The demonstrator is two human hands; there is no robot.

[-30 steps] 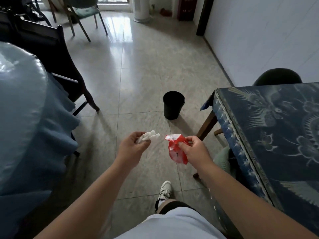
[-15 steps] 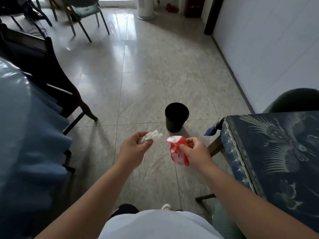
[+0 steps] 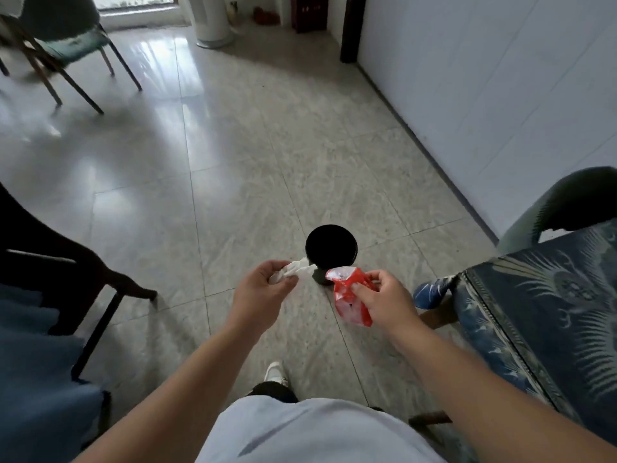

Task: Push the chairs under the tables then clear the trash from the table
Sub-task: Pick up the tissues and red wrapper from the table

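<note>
The bin point(image 3: 331, 249) is nearer now; left hand point(image 3: 263, 292) still pinches the tissue point(image 3: 293, 271), right hand point(image 3: 384, 300) the wrapper point(image 3: 350, 295).

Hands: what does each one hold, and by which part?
Left hand pinches crumpled white tissue at one end; right hand grips red plastic wrapper near its top.

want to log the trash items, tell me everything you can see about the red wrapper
The red wrapper is a crumpled, glossy plastic-looking packet, red with whitish patches and a torn-looking open top. It hangs in the air, pinched near its top by the right hand, with its lower end drooping free. It sits just in front of the black bin in this view, touching nothing else visible. Any print is too blurred to read.
</note>
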